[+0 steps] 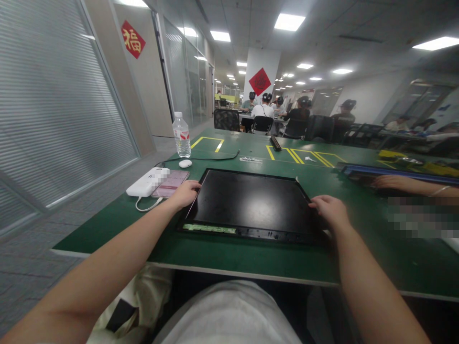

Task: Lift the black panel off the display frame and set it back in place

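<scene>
A flat black display panel (247, 200) lies on the green tabletop in front of me, its glossy face up. Along its near edge runs a dark frame with a green strip (210, 229) on the left part. My left hand (185, 193) has its fingers closed on the panel's left edge, near the far corner. At the right edge, my right hand (330, 211) pinches the frame between thumb and fingers. The undersides of the panel and the fingertips below its edges are hidden.
Left of the panel lie a white power bank (143, 182) with a cable, a phone (171, 183) and a white earbud case (185, 164). A water bottle (181, 135) stands behind them. At right, a co-worker's hand (392, 182) rests near a blue-edged panel (405, 175).
</scene>
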Tool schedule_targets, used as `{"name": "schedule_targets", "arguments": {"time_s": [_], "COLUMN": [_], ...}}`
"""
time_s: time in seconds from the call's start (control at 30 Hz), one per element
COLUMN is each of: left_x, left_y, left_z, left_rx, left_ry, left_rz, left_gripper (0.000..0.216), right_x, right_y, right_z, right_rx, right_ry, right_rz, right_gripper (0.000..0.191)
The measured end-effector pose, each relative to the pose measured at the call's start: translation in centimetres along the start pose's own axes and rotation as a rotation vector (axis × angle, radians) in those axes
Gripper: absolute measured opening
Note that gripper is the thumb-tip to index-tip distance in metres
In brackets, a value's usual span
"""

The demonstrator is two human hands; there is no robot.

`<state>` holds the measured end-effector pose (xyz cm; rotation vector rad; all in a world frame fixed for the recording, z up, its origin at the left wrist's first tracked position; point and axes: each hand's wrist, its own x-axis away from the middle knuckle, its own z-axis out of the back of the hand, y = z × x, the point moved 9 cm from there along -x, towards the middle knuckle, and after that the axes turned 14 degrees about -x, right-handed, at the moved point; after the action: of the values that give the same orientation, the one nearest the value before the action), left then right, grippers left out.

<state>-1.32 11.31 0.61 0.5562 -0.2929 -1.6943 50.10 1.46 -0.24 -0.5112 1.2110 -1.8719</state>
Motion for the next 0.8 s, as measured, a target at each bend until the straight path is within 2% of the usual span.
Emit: {"name": "schedule_targets", "arguments": {"time_s": [0.1, 0.27, 0.53, 0.8], "left_x": [0.4, 1.2, 1.4, 0.8], "left_y": [0.4, 0.2, -0.8, -1.1], "left_z": [-0.1, -0.2, -0.9, -0.9], "left_rx": [0.085, 0.239, 0.333, 0.260], "left_ry": [-0.028, -0.045, -0.066, -0.039], "left_rz": [0.029, 0.165, 0.288, 0.221], "left_gripper": [0.036, 0.039, 0.039, 0.036], "right_x": [0.0, -0.1, -0.2, -0.3], "right_y": [-0.3, 0.1, 0.5, 0.3], "right_z": [0.0, 0.0, 0.0, 0.1], "right_rx": [0.008, 0.005, 0.000, 0.016], "right_ry": [0.007, -0.003, 0.001, 0.000], "right_rz": [0.023, 0.015, -0.007, 0.014], "right_gripper": [0.029, 0.031, 0.031, 0.031]}}
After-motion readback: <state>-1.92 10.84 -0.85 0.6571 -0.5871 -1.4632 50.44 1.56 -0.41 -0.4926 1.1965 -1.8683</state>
